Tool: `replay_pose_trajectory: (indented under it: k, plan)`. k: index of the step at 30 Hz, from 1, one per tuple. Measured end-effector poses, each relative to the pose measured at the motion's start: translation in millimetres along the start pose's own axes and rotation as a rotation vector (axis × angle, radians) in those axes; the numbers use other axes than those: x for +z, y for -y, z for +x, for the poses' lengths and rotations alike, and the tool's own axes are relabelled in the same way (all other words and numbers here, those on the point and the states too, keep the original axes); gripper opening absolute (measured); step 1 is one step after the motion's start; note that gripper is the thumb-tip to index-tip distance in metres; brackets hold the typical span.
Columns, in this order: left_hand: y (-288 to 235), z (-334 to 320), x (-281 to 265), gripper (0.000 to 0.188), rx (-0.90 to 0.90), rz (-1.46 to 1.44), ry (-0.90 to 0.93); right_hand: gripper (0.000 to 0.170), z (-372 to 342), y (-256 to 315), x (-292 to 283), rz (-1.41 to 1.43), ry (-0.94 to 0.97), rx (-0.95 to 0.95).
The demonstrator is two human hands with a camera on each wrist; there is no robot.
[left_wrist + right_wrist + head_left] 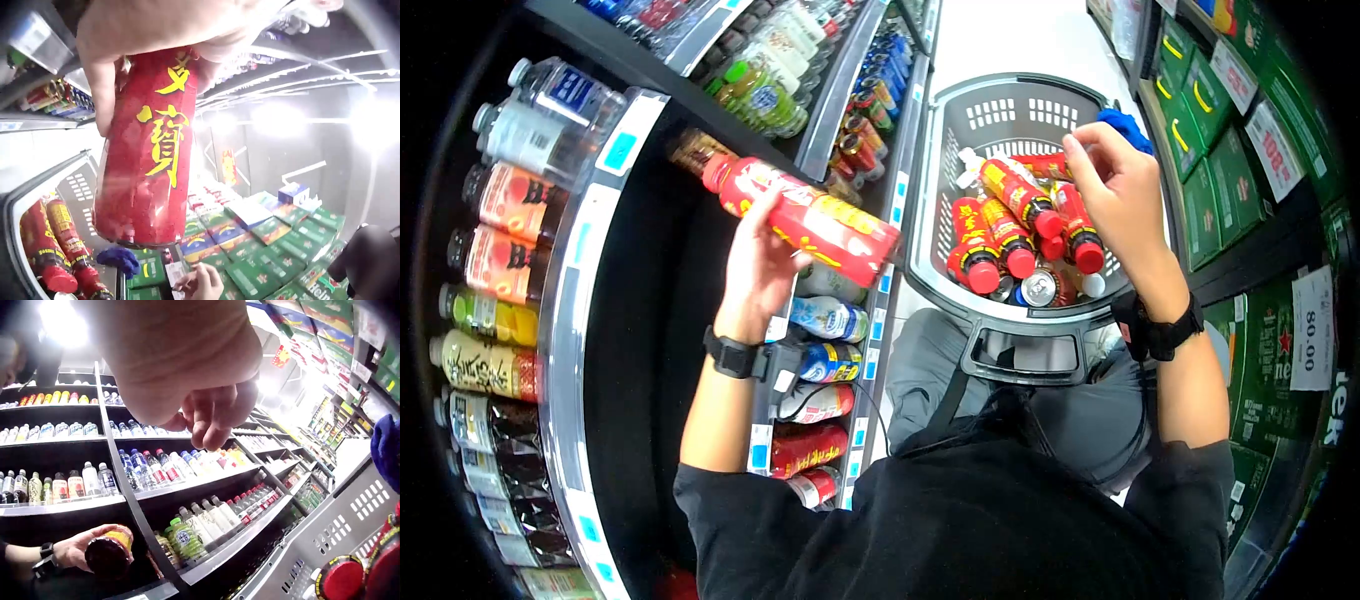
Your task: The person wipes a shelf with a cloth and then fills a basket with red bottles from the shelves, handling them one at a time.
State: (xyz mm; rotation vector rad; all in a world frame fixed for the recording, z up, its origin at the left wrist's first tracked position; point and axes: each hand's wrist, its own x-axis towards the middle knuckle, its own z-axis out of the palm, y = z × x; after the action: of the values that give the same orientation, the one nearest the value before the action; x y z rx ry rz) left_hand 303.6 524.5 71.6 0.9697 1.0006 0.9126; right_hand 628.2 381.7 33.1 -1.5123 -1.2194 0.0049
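My left hand [758, 262] grips a red drink bottle [835, 228] with yellow lettering, tilted almost level in front of the drinks shelf. In the left wrist view large yellow characters run down the red bottle [147, 162], and the fingers wrap around its upper part. Over the right side of the grey basket [945, 200], my right hand [1122, 195] hangs with loosely bent fingers and holds nothing. Below it lie several red bottles [1010, 230] with red caps, plus a few cans [1040, 288]. The right wrist view shows the held bottle [109, 555] base first.
Drinks shelves [565, 330] with rows of bottles stand on the left. Stacked green beer cartons [1215, 180] line the right side. A blue cloth-like bundle [1125, 130] sits at the basket's right rim. The basket stands right before the person's knees.
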Motion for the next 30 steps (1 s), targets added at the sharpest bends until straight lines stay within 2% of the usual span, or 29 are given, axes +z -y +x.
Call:
replay_pose_trajectory:
  k: [2,4,7,8,11,13,14,16,17,18,20,21,23,24,26,27,28,30]
  plan:
    - [-18.3,0.3,-39.7,0.039,-0.087,-0.166,-0.012,0.013,-1.5,1.4,1.4,-0.024,0.016,-0.019]
    - [-26.9,4.4,-58.5,0.038,-0.073,-0.178,-0.05,0.013,-0.7,0.5,4.4,-0.017,0.017,-0.046]
    - [-42.2,22.0,-99.4,0.041,0.049,0.002,-0.183,0.013,-2.9,4.2,3.9,-0.057,0.036,0.001]
    - [-50.7,35.5,-118.1,0.045,0.123,0.133,-0.335,0.013,-5.4,-1.1,4.6,-0.036,0.018,-0.032]
    - [-61.0,40.9,-134.0,0.045,0.232,0.293,-0.436,0.014,-7.1,3.1,5.9,-0.061,0.058,-0.011]
    - [-61.8,75.1,-168.6,0.045,0.328,0.398,-0.53,0.015,-9.8,1.6,3.8,-0.095,0.077,0.011]
    - [-63.0,83.1,-176.2,0.045,0.327,0.397,-0.533,0.015,-9.6,-0.5,4.1,-0.095,0.08,0.01]
    - [-63.5,99.3,-185.5,0.046,0.424,0.433,-0.661,0.015,-10.7,-5.2,3.4,-0.152,0.114,0.015]
    - [-71.1,121.6,-214.4,0.052,0.389,0.422,-0.58,0.015,-11.2,-6.0,4.2,-0.159,0.117,0.018]
    - [-72.3,126.2,-217.0,0.063,0.38,0.439,-0.671,0.014,-11.7,-6.3,5.2,-0.147,0.123,0.023]
    - [-74.8,176.9,-276.7,0.088,0.531,0.527,-0.618,0.014,-11.5,-7.9,4.7,-0.151,0.129,0.033]
    - [-78.7,187.5,-291.5,0.088,0.532,0.527,-0.618,0.014,-12.3,-7.1,5.3,-0.161,0.139,0.031]
    - [-76.1,210.8,-301.9,0.11,0.555,0.839,-1.091,0.013,-13.5,-6.9,6.3,-0.185,0.152,0.029]
    - [-80.1,205.2,-298.1,0.11,0.556,0.838,-1.092,0.013,-13.5,-7.1,7.0,-0.184,0.151,0.027]
    - [-84.7,195.6,-282.0,0.128,0.576,0.964,-1.04,0.012,-13.9,-10.5,6.1,-0.203,0.181,0.043]
    - [-87.8,196.6,-288.8,0.13,0.571,0.949,-0.922,0.014,-13.5,-7.3,5.3,-0.242,0.212,0.1]
    - [-86.6,193.9,-282.6,0.13,0.565,0.955,-0.911,0.014,-13.2,-11.9,5.3,-0.247,0.212,0.112]
    - [-85.2,187.8,-270.0,0.128,0.439,1.019,-1.051,0.016,-10.5,-25.8,6.2,-0.347,0.305,0.105]
